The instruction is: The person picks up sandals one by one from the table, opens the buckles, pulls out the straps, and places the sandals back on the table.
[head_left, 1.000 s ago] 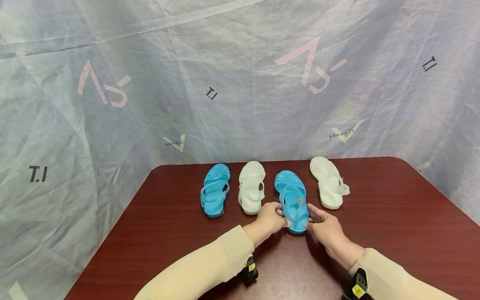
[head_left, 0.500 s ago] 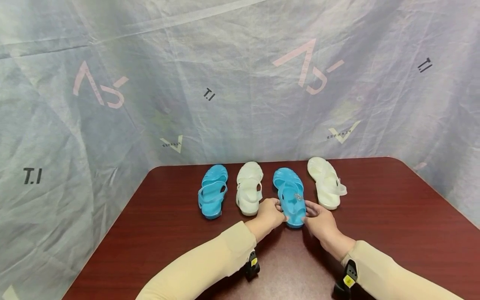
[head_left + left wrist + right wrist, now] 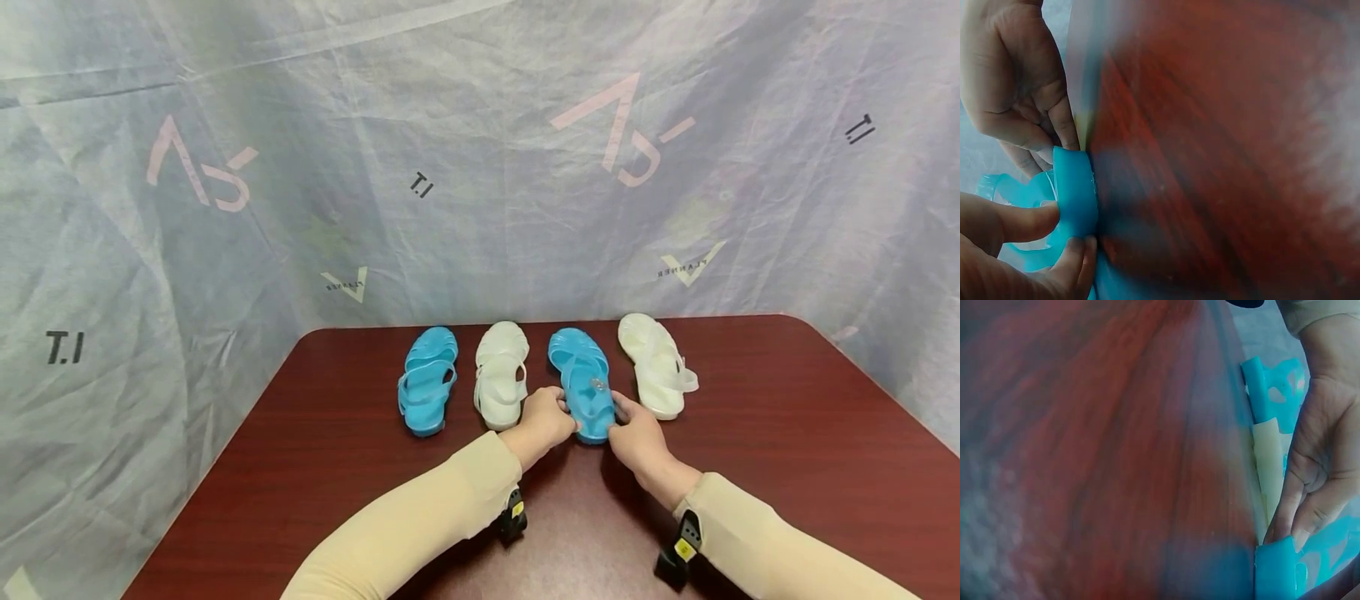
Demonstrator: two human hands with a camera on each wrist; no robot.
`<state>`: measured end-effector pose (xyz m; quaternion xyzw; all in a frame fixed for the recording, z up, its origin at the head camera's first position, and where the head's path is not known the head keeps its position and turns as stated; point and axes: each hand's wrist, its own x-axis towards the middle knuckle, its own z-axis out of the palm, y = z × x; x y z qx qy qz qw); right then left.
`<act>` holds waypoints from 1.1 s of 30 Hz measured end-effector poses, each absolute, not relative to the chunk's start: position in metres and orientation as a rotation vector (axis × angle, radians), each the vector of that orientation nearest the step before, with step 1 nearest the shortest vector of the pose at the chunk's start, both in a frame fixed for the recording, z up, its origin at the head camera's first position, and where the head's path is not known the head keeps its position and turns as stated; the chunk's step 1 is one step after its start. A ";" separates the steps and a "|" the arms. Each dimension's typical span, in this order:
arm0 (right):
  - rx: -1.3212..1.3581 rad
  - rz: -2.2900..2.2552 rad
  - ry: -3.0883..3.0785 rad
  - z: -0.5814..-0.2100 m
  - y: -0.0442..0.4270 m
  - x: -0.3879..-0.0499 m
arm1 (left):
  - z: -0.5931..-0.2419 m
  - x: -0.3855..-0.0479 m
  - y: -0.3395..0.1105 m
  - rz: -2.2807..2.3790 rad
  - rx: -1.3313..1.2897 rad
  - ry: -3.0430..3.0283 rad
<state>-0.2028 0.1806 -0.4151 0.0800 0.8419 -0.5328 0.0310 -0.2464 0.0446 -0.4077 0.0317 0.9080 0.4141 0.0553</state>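
A blue jelly sandal [image 3: 579, 371] lies toe-away, third from the left in a row of sandals on the brown table. My left hand [image 3: 543, 419] grips the left edge of its heel, while my right hand [image 3: 641, 437] grips the right edge. In the left wrist view the near thumb and fingers pinch the blue heel [image 3: 1076, 194], with the right hand [image 3: 1019, 75] across from them. The right wrist view has the left hand [image 3: 1325, 444] at the heel [image 3: 1274, 569]; my own right hand is mostly cut off there.
Left of the held sandal stand a white sandal [image 3: 501, 371] and another blue sandal [image 3: 427, 383]. A second white sandal [image 3: 654, 367] sits on its right, slightly turned. Behind the table [image 3: 322, 500] hangs a grey printed cloth [image 3: 480, 167].
Both hands have pushed the blue sandal away toward the back of the table, bringing it closer in line with the others. The other sandals have stayed in place.
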 end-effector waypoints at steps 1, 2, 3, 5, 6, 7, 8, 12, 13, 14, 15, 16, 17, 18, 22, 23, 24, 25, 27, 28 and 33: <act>0.240 -1.643 2.599 -0.416 0.181 -0.203 | -0.407 -0.247 0.045 1.252 0.103 2.755; 0.236 -1.645 2.603 -0.416 0.181 -0.204 | -0.407 -0.248 0.045 1.246 0.111 2.756; 0.233 -1.649 2.604 -0.416 0.181 -0.205 | -0.407 -0.248 0.046 1.248 0.113 2.753; 0.232 -1.655 2.610 -0.416 0.181 -0.206 | -0.405 -0.250 0.047 1.247 0.114 2.744; 0.230 -1.659 2.610 -0.415 0.181 -0.207 | -0.405 -0.251 0.047 1.242 0.116 2.745; 0.235 -1.658 2.612 -0.415 0.181 -0.207 | -0.405 -0.252 0.048 1.241 0.109 2.741; 0.240 -1.657 2.613 -0.415 0.181 -0.208 | -0.405 -0.252 0.049 1.239 0.103 2.740; 0.254 -1.642 2.620 -0.415 0.182 -0.210 | -0.405 -0.256 0.051 1.236 0.076 2.737; 0.255 -1.639 2.622 -0.415 0.182 -0.211 | -0.405 -0.256 0.051 1.238 0.068 2.736; 0.254 -1.634 2.623 -0.415 0.182 -0.212 | -0.405 -0.257 0.052 1.240 0.063 2.737; 0.253 -1.632 2.623 -0.415 0.182 -0.213 | -0.405 -0.257 0.052 1.245 0.058 2.736; 0.250 -1.632 2.622 -0.415 0.182 -0.214 | -0.405 -0.258 0.052 1.255 0.051 2.731; 0.248 -1.632 2.621 -0.415 0.182 -0.215 | -0.405 -0.258 0.053 1.263 0.048 2.728; 0.246 -1.635 2.618 -0.415 0.182 -0.215 | -0.405 -0.258 0.053 1.265 0.047 2.728; 0.246 -1.655 2.598 -0.416 0.182 -0.218 | -0.406 -0.260 0.054 1.261 0.048 2.730; 0.249 -1.658 2.593 -0.416 0.182 -0.218 | -0.406 -0.261 0.054 1.258 0.049 2.730; 0.250 -1.659 2.588 -0.416 0.182 -0.219 | -0.407 -0.261 0.054 1.258 0.046 2.728; 0.252 -1.658 2.586 -0.416 0.182 -0.220 | -0.407 -0.261 0.055 1.258 0.043 2.726; 0.254 -1.658 2.584 -0.415 0.182 -0.221 | -0.407 -0.262 0.056 1.270 0.032 2.716; 0.254 -1.659 2.582 -0.415 0.182 -0.222 | -0.407 -0.262 0.056 1.270 0.029 2.717; 0.254 -1.667 2.581 -0.415 0.183 -0.225 | -0.406 -0.263 0.058 1.284 0.023 2.714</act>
